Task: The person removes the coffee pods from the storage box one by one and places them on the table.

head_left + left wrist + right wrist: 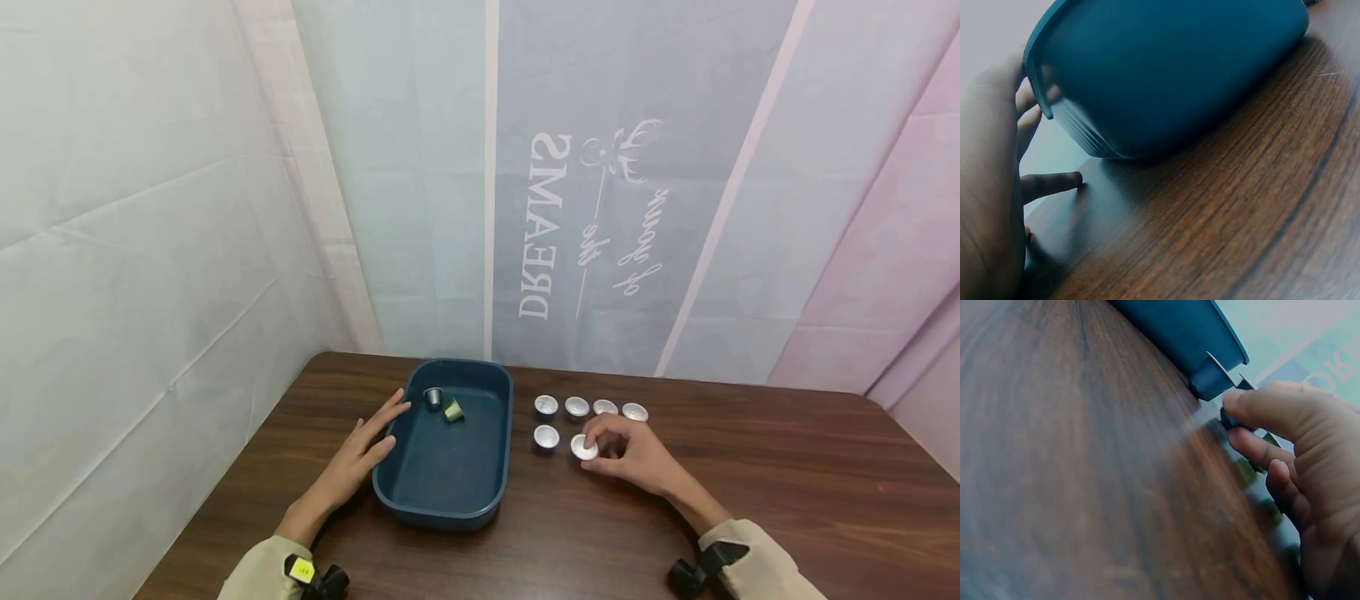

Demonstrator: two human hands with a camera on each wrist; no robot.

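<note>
On a wooden worktop (750,467), the left hand (360,454) lies flat against a blue tray (491,500), steadying it, while the right hand (637,454) has a pinching grip on a capsule (584,448) just right of the tray.

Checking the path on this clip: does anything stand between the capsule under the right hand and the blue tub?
Nothing visible. The right hand pinches the near-row capsule; one other capsule sits to its left on the table, toward the tub, low enough to lift over. The left hand rests at the tub's far side.
</note>
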